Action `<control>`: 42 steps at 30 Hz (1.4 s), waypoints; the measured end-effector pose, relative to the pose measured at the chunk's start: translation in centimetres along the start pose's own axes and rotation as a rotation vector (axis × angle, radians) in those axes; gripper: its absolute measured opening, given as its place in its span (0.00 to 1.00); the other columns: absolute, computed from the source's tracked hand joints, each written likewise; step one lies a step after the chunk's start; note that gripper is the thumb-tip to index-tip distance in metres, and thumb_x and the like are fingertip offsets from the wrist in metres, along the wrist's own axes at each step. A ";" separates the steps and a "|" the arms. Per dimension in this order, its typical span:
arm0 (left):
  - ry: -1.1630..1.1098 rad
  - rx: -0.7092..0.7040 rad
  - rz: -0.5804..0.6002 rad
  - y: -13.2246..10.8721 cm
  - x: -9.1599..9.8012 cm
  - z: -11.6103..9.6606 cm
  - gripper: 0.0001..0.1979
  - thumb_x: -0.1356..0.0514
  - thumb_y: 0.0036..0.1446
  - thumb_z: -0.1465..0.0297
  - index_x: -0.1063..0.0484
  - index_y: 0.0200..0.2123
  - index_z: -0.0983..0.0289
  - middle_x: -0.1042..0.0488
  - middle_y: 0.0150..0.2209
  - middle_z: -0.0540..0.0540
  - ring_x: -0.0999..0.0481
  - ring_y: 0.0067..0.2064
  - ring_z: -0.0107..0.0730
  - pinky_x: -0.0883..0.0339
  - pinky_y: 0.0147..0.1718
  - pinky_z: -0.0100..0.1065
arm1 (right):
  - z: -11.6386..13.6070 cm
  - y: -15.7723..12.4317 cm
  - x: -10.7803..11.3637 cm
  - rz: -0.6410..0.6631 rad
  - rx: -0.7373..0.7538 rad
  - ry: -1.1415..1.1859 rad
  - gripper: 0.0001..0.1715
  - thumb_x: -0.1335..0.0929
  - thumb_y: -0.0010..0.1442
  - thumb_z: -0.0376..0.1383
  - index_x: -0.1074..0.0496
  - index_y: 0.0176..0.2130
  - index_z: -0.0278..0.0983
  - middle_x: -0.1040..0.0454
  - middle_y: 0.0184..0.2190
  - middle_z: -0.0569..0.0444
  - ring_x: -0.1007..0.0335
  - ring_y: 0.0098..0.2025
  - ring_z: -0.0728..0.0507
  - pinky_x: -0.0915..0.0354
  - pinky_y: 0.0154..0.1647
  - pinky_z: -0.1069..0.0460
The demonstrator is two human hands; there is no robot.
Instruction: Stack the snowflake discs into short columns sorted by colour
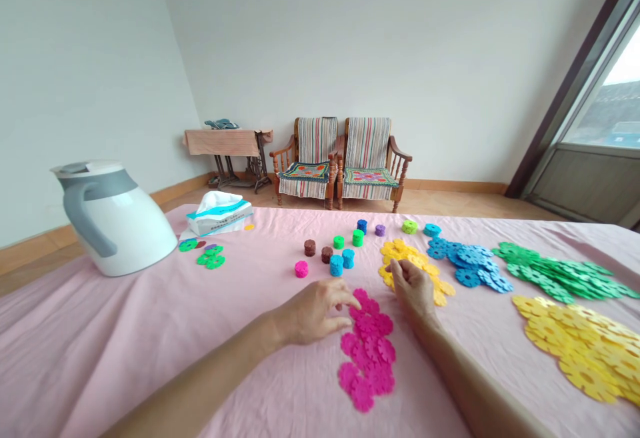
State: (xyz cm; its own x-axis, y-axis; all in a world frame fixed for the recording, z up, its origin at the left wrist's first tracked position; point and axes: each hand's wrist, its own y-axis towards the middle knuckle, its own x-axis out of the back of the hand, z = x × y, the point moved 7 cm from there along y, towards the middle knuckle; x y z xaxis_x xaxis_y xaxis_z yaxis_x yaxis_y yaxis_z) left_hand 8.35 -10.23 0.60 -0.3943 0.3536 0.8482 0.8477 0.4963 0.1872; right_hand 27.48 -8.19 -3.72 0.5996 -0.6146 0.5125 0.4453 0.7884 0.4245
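Note:
My left hand (316,313) is at the upper left edge of a spread of pink flower-shaped discs (373,348), its thumb and forefinger apart with nothing seen between them. My right hand (415,286) is over the smaller heap of yellow flower discs (400,251), fingers curled and pinched together; whatever they hold is hidden against the yellow. Beyond my hands stand short stacks of such discs: a pink stack (301,269), a brown stack (327,255), a light blue stack (337,265) and a bright green stack (358,237).
Blue discs (470,265), green discs (565,271) and a big yellow heap (590,351) lie to the right. On the left are a white jug (125,225), a tissue pack (220,215) and loose green discs (213,258). Pink cloth (225,331) covers the table.

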 end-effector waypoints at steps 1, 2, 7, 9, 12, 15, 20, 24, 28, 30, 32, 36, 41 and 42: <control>0.014 -0.020 0.003 0.1 -0.7 -0.4 0.14 0.41 0.55 0.69 0.29 0.46 0.59 0.30 0.40 0.54 0.30 0.41 0.33 0.37 0.43 0.32 | 0.0 0.0 0.0 0.002 0.000 0.002 0.27 0.43 0.56 0.49 0.27 0.25 0.33 0.44 0.12 0.60 0.46 0.17 0.51 0.52 0.19 0.56; 0.030 -0.034 0.005 0.2 -1.3 -0.6 0.16 0.42 0.55 0.69 0.31 0.48 0.59 0.31 0.41 0.54 0.31 0.43 0.34 0.38 0.44 0.33 | 0.0 0.0 0.0 0.002 0.000 0.006 0.27 0.43 0.56 0.49 0.28 0.25 0.33 0.44 0.12 0.61 0.46 0.17 0.51 0.52 0.19 0.56; 0.084 -0.033 0.001 0.8 -2.5 -0.5 0.16 0.40 0.54 0.68 0.30 0.47 0.59 0.32 0.39 0.54 0.32 0.42 0.35 0.38 0.43 0.33 | 0.2 -0.1 0.0 0.009 -0.004 0.015 0.27 0.43 0.57 0.48 0.28 0.25 0.33 0.45 0.13 0.61 0.47 0.17 0.51 0.52 0.19 0.56; 0.073 -0.031 -0.001 1.0 -2.4 -0.5 0.13 0.39 0.53 0.69 0.29 0.44 0.60 0.32 0.38 0.54 0.32 0.41 0.34 0.38 0.42 0.32 | 0.3 -0.1 0.0 0.015 -0.007 0.017 0.26 0.43 0.57 0.48 0.28 0.25 0.33 0.45 0.13 0.61 0.46 0.17 0.51 0.52 0.20 0.56; 0.025 -0.025 -0.004 1.2 -2.4 -0.4 0.09 0.38 0.52 0.69 0.27 0.38 0.62 0.31 0.35 0.53 0.31 0.39 0.32 0.38 0.40 0.30 | 0.4 -0.1 0.0 0.021 -0.012 0.025 0.26 0.43 0.57 0.48 0.28 0.25 0.33 0.44 0.13 0.60 0.46 0.17 0.51 0.52 0.20 0.56; -0.011 -0.005 -0.025 1.1 -2.3 0.0 0.04 0.40 0.53 0.72 0.26 0.33 0.64 0.31 0.31 0.52 0.32 0.34 0.29 0.39 0.34 0.28 | 0.4 -0.1 0.0 0.029 -0.016 0.032 0.26 0.43 0.57 0.48 0.28 0.25 0.33 0.43 0.13 0.60 0.46 0.17 0.51 0.52 0.20 0.56; -0.054 0.136 -0.003 0.5 -2.2 1.8 0.07 0.42 0.51 0.74 0.31 0.22 0.66 0.35 0.21 0.47 0.37 0.25 0.24 0.46 0.24 0.26 | 0.3 -0.1 -0.1 0.023 -0.010 0.032 0.25 0.42 0.57 0.48 0.29 0.24 0.33 0.45 0.13 0.61 0.47 0.17 0.51 0.52 0.20 0.56; -0.112 0.237 -0.038 -0.2 -1.1 2.9 0.06 0.39 0.47 0.72 0.30 0.32 0.66 0.32 0.29 0.49 0.35 0.26 0.23 0.42 0.25 0.24 | 0.2 -0.1 -0.3 0.030 -0.013 0.038 0.25 0.42 0.57 0.48 0.29 0.24 0.34 0.45 0.13 0.61 0.47 0.17 0.51 0.53 0.20 0.56; -0.097 0.201 -0.003 -0.7 -0.7 2.5 0.15 0.35 0.43 0.71 0.30 0.37 0.63 0.34 0.38 0.51 0.35 0.26 0.22 0.39 0.27 0.25 | 0.1 -0.1 -0.4 0.041 -0.022 0.042 0.24 0.42 0.57 0.47 0.29 0.24 0.34 0.45 0.13 0.61 0.48 0.18 0.51 0.53 0.20 0.55; -0.056 0.169 0.042 -0.8 -0.8 2.0 0.13 0.35 0.44 0.71 0.29 0.37 0.63 0.34 0.36 0.51 0.34 0.27 0.23 0.39 0.28 0.26 | 0.1 -0.1 -0.4 0.043 -0.023 0.044 0.24 0.42 0.57 0.47 0.29 0.24 0.34 0.45 0.13 0.61 0.47 0.18 0.51 0.53 0.20 0.55; -0.015 0.144 0.071 -0.8 -0.9 1.5 0.10 0.36 0.47 0.69 0.27 0.36 0.63 0.33 0.35 0.51 0.33 0.29 0.25 0.39 0.30 0.26 | 0.2 -0.1 -0.4 0.044 -0.022 0.046 0.24 0.42 0.57 0.47 0.29 0.24 0.34 0.44 0.13 0.61 0.47 0.18 0.51 0.53 0.20 0.55; 0.040 0.115 0.075 -0.6 -1.0 0.9 0.07 0.37 0.48 0.71 0.28 0.33 0.64 0.32 0.32 0.51 0.33 0.32 0.27 0.39 0.31 0.26 | 0.2 -0.1 -0.4 0.051 -0.028 0.055 0.24 0.42 0.57 0.47 0.29 0.24 0.34 0.42 0.14 0.60 0.46 0.18 0.51 0.51 0.21 0.56; 0.057 0.159 0.020 -0.4 -1.3 1.4 0.08 0.38 0.40 0.75 0.32 0.29 0.65 0.32 0.29 0.50 0.34 0.29 0.26 0.40 0.26 0.25 | 0.1 -0.1 -0.4 0.053 -0.020 0.044 0.25 0.42 0.57 0.48 0.29 0.25 0.34 0.43 0.14 0.60 0.46 0.18 0.50 0.52 0.21 0.55; 0.045 0.159 0.021 -0.5 -1.4 1.6 0.09 0.38 0.39 0.75 0.32 0.28 0.65 0.32 0.29 0.49 0.34 0.28 0.26 0.41 0.25 0.25 | 0.1 -0.1 -0.4 0.052 -0.017 0.043 0.25 0.42 0.57 0.48 0.29 0.25 0.34 0.43 0.14 0.60 0.46 0.18 0.50 0.52 0.21 0.55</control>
State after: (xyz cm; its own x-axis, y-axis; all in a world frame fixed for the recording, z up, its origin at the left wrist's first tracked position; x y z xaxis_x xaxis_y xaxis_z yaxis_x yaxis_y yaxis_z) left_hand 7.93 -9.66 -1.45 -0.3577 0.3307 0.8733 0.7872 0.6098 0.0915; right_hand 27.11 -8.02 -3.91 0.6500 -0.5716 0.5008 0.4241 0.8197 0.3851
